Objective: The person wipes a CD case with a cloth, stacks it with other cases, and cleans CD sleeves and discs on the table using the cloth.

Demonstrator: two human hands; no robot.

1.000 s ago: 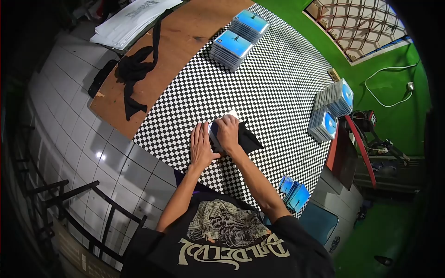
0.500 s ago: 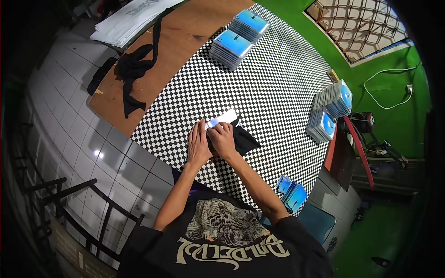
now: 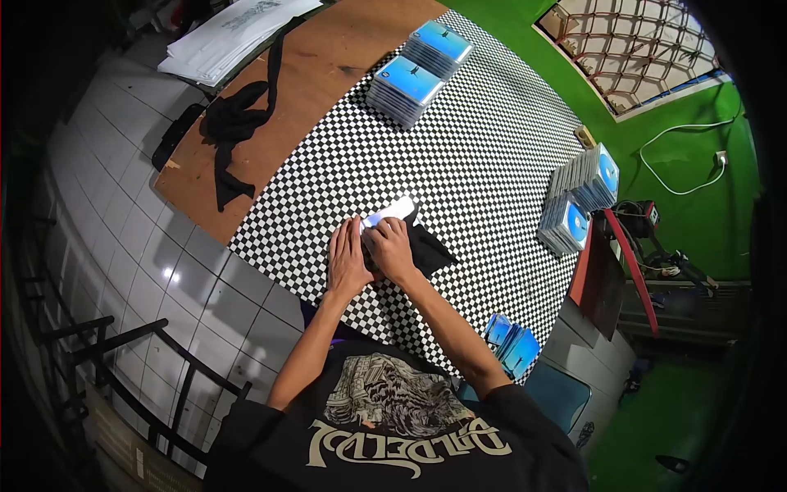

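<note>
My left hand (image 3: 348, 264) lies flat, fingers straight, along the left edge of a shiny flat case (image 3: 392, 212) near the front edge of a black-and-white checkered table (image 3: 484, 148). My right hand (image 3: 390, 249) is bunched over the case; I cannot tell whether it grips anything. Black cloth (image 3: 431, 251) spreads just right of it.

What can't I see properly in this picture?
All in the head view:
- Part of the shiny thing: the left hand and right hand cover it, and glare washes out its top.
- Part of the black cloth: it is under the right hand.
- Small print on the blue cases: too small.
- The far end of the papers: cut off by the top edge.
- Part of the chair: hidden by the table and shirt.
</note>
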